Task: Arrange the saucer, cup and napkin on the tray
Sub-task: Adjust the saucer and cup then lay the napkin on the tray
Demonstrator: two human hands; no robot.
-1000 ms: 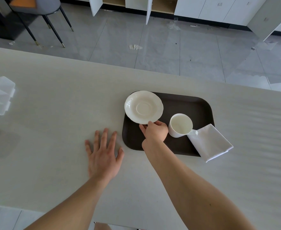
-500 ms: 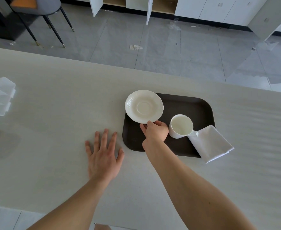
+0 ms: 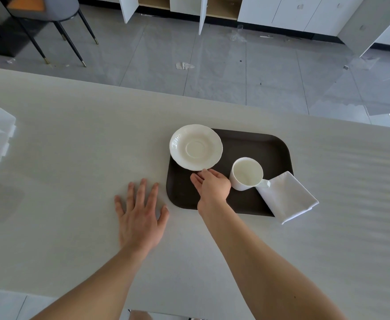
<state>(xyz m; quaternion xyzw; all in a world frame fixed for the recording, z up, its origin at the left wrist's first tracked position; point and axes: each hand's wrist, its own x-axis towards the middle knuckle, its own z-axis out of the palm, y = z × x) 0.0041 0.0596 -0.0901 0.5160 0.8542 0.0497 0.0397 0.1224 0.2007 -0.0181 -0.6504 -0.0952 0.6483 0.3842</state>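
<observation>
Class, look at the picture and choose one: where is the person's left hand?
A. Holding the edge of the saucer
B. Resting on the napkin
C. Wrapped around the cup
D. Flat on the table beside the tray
D. The left hand lies palm down with fingers spread on the table, just left of the tray, touching nothing else; the right hand is the one at the saucer.

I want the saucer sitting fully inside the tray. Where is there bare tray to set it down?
The far right of the tray is bare, bordered by the saucer, the cup and the far rim. A smaller dark patch lies at the near left corner, beside the right hand. The near right is crowded: cup and napkin, which overhangs the rim.
</observation>
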